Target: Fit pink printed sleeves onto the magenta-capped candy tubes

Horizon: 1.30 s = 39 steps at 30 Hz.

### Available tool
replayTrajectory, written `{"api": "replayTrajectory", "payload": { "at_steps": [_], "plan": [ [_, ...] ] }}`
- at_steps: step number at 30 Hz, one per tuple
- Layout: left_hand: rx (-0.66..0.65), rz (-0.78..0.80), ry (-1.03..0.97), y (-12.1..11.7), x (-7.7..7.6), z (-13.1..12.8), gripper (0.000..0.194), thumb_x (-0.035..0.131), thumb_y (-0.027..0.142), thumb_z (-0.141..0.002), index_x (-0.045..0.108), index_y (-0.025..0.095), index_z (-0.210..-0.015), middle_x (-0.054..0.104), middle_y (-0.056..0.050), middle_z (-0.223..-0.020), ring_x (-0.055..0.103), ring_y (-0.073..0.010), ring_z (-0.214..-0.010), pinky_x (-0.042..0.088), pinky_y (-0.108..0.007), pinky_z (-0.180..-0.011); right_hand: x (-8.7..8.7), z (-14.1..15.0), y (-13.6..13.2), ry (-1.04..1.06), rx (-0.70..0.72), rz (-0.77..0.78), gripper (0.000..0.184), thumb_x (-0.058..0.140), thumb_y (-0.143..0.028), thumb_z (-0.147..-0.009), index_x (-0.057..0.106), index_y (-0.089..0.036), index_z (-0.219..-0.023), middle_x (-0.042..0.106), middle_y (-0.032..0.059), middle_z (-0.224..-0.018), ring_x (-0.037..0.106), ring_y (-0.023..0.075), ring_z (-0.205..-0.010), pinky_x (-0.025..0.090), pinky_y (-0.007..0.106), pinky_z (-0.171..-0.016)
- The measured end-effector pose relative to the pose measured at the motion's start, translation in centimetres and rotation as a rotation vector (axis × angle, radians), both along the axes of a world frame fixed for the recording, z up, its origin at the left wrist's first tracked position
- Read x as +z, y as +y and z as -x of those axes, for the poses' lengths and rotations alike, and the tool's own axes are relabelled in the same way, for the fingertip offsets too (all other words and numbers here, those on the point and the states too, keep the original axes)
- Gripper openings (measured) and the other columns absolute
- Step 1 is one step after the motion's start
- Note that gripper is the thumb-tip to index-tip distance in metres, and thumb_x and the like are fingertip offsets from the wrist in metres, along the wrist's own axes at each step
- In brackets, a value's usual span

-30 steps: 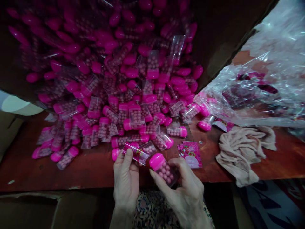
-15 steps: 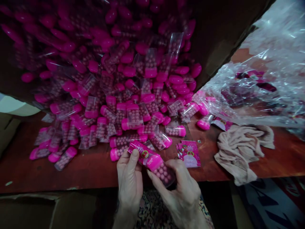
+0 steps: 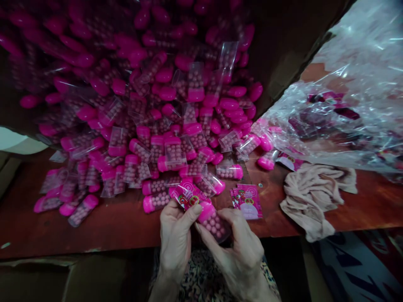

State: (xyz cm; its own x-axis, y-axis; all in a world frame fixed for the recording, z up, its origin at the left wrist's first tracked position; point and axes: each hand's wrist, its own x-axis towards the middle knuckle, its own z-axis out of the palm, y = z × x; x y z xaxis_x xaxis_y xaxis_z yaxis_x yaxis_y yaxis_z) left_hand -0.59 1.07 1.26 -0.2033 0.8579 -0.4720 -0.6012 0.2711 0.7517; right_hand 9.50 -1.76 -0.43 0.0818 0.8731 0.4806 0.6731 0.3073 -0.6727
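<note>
Between the thumb and fingers of my left hand (image 3: 176, 235) is a pink printed label (image 3: 187, 195). That thumb lies at the pink cap of a clear candy container (image 3: 215, 224) filled with round pink balls. My right hand (image 3: 237, 249) is closed around the container's lower end, and the container tilts with its cap toward the left hand. The label reaches the cap; how they join is hidden under the thumb. A small stack of similar labels (image 3: 248, 202) lies on the table just right of the hands.
A heap of capped containers (image 3: 173, 151) spills from a dark open box (image 3: 283, 54) onto the red-brown table (image 3: 126, 230). At right lie a crumpled beige cloth (image 3: 310, 201) and clear plastic wrap (image 3: 355, 84) with more printed pieces under it.
My left hand has moved right, its thumb sliding along the label down to the container's cap. The label's free end now bends upward. My right hand keeps its hold; the view shifted slightly.
</note>
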Motion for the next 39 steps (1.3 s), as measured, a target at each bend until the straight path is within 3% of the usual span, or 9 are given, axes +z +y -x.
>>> {"api": "replayTrajectory", "payload": {
  "at_steps": [6,11,16,21,30,35,39],
  "plan": [
    [-0.055,0.044,-0.13,0.1,-0.4,0.1,0.038,0.078,0.021,-0.058,0.067,0.016,-0.094,0.071,-0.005,-0.077,0.066,-0.0183,-0.073,0.051,-0.032,-0.076,0.0,0.0,-0.2,0.063,-0.013,-0.001,0.023,0.068,-0.026,-0.075,0.052,-0.018,-0.09,0.06,0.0016,-0.074,0.06,0.0136,-0.065,0.054,0.026,-0.056],
    [-0.076,0.059,-0.179,0.0,-0.3,0.0,0.036,0.077,0.026,-0.061,0.067,0.015,-0.095,0.072,-0.008,-0.082,0.067,-0.0227,-0.084,0.049,-0.037,-0.083,0.0,0.1,0.0,0.055,-0.07,-0.038,0.024,0.068,-0.024,-0.075,0.053,-0.018,-0.093,0.061,0.0034,-0.079,0.061,0.0148,-0.068,0.055,0.028,-0.058],
    [-0.124,0.058,-0.202,-0.1,-0.4,-0.2,0.021,0.074,0.023,-0.066,0.069,0.014,-0.085,0.072,-0.008,-0.078,0.067,-0.0224,-0.084,0.049,-0.037,-0.084,-0.5,-0.1,0.1,0.008,-0.075,-0.061,0.025,0.068,-0.022,-0.075,0.054,-0.017,-0.095,0.062,0.0047,-0.081,0.062,0.0164,-0.072,0.056,0.029,-0.061],
    [-0.163,0.025,-0.258,0.0,-0.3,-0.4,0.018,0.075,0.023,-0.064,0.07,0.015,-0.08,0.072,-0.007,-0.074,0.068,-0.0226,-0.082,0.049,-0.037,-0.084,-0.8,0.2,0.0,0.033,-0.085,-0.069,0.024,0.068,-0.021,-0.075,0.054,-0.016,-0.094,0.062,0.0056,-0.081,0.062,0.0164,-0.073,0.056,0.029,-0.061],
    [-0.162,0.116,-0.286,-0.4,-0.6,-1.4,0.012,0.076,0.019,-0.062,0.07,0.013,-0.071,0.072,-0.006,-0.069,0.068,-0.0222,-0.08,0.049,-0.037,-0.085,-1.5,-0.2,0.2,-0.002,-0.129,-0.149,0.028,0.071,-0.017,-0.072,0.055,-0.017,-0.096,0.064,0.0046,-0.084,0.063,0.0156,-0.075,0.056,0.028,-0.064],
    [-0.112,0.115,-0.286,-0.5,-0.9,-1.4,0.01,0.074,0.018,-0.066,0.069,0.014,-0.074,0.073,-0.005,-0.074,0.067,-0.0188,-0.081,0.047,-0.033,-0.086,-1.2,-0.4,0.3,-0.017,-0.138,-0.147,0.026,0.071,-0.018,-0.072,0.057,-0.014,-0.094,0.064,0.0053,-0.081,0.063,0.0153,-0.075,0.056,0.027,-0.065],
    [-0.172,0.101,-0.273,-0.5,-0.8,-1.2,0.011,0.073,0.018,-0.067,0.071,0.013,-0.076,0.072,-0.005,-0.069,0.067,-0.0192,-0.077,0.048,-0.034,-0.084,-1.0,-0.1,0.2,0.039,-0.139,-0.122,0.026,0.071,-0.019,-0.072,0.057,-0.015,-0.094,0.065,0.006,-0.082,0.063,0.0149,-0.071,0.056,0.026,-0.061]
  ]
}}
